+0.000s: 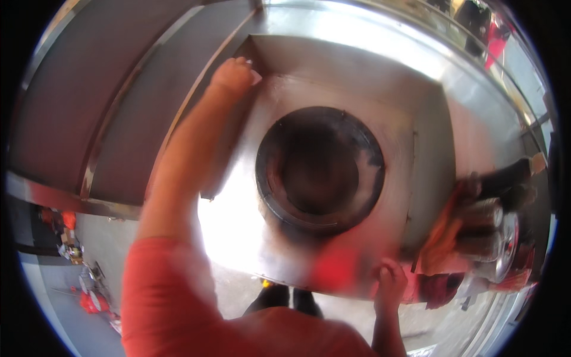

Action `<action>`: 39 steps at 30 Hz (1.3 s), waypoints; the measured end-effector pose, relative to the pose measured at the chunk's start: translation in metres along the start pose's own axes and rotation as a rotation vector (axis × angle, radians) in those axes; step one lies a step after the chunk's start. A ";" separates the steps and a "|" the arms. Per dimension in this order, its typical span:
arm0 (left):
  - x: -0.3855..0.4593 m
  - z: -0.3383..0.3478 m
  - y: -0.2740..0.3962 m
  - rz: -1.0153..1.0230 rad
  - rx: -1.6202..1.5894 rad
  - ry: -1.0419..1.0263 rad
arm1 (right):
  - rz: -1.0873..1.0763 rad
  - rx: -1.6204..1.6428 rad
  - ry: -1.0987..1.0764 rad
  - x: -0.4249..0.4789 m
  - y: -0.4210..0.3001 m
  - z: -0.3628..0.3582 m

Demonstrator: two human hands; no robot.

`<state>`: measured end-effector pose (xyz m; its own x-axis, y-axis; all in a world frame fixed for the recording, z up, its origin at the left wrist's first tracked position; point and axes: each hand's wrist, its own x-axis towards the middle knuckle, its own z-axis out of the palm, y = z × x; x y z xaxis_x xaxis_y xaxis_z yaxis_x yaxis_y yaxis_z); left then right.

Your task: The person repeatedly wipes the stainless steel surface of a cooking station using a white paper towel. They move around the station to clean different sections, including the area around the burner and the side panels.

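My left hand (232,76) reaches to the far left corner of a recessed stainless-steel stove top, its fingers closed on a small pale cloth or paper (255,77) against the metal wall. Low on the right, my right hand (391,279) hovers by the near edge with fingers bent; whether it holds something small cannot be told. Between the hands a round black burner ring (320,172) with a dark, deep opening is set in the steel surface (397,147). The steel reflects red near my right hand.
Dark rectangular panels (147,98) with metal borders lie on the left. At the right stand blurred metal containers (482,227) beside an orange-brown cloth-like thing (439,247) and dark red cloth (439,290). A raised steel wall (339,53) bounds the far side.
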<state>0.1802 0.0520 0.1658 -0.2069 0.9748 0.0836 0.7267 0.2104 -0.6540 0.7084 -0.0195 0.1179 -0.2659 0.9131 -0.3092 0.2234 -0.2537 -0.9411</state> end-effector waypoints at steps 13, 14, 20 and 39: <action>-0.162 -0.061 0.007 0.394 -0.183 -0.610 | 0.006 0.224 -0.135 0.019 0.008 0.004; -0.157 -0.057 0.007 0.412 -0.166 -0.597 | 0.005 0.240 -0.121 0.019 0.008 0.005; -0.013 -0.019 -0.012 -0.069 -0.314 -0.569 | 0.110 0.171 0.018 0.018 0.014 0.001; -0.119 -0.039 0.031 0.419 -0.178 -0.801 | -0.084 0.265 -0.089 0.013 -0.003 0.000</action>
<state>0.2528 -0.0543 0.1646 -0.2475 0.6450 -0.7230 0.9209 -0.0753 -0.3824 0.7044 -0.0071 0.1163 -0.3570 0.9059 -0.2280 -0.0523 -0.2631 -0.9633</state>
